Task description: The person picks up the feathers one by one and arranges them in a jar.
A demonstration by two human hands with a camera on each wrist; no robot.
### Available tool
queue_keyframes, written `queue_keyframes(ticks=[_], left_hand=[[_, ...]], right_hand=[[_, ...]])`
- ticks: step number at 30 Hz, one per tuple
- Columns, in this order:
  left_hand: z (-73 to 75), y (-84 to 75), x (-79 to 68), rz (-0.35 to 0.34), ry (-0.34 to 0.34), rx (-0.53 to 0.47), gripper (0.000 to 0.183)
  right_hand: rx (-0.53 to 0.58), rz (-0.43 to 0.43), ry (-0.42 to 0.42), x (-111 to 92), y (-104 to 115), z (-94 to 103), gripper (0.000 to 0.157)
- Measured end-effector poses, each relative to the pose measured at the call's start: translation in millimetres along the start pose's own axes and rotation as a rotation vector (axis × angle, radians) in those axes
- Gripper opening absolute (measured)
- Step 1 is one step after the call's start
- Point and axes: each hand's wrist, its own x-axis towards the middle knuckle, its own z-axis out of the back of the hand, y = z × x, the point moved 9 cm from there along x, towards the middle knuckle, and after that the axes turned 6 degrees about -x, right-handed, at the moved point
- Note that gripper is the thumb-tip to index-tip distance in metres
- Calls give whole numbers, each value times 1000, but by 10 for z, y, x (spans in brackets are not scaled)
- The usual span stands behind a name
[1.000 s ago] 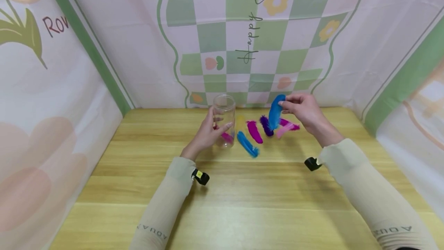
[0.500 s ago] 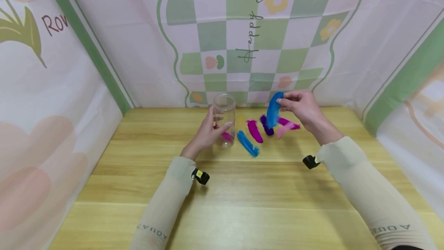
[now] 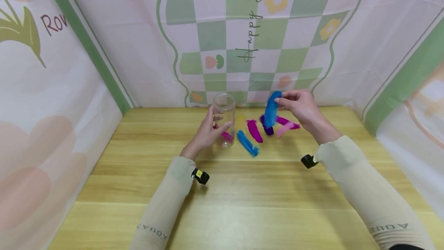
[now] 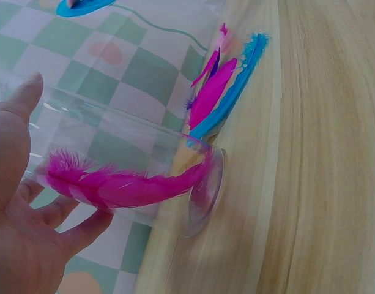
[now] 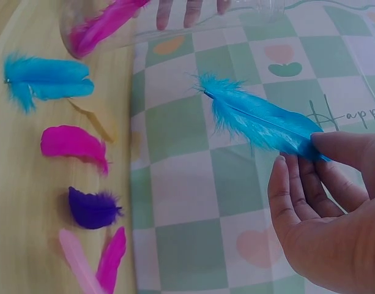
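Between right hand (image 3: 301,110) fingertips, blue feather (image 3: 271,108)

A: From where did the head view look?
B: From above, forward and down over the pale wooden table (image 3: 243,203).

A: And the wrist views?
B: Both sat close and low; each shared the clear glass jar (image 4: 144,177) (image 5: 95,24) (image 3: 224,120) with the head view.
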Motion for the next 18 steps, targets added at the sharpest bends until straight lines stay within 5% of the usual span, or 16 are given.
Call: queue_keyframes(ticks=[18], left_hand=[[0, -2, -6, 4, 3, -34, 69]], right_hand=[[10, 2, -3, 36, 48, -20, 46]])
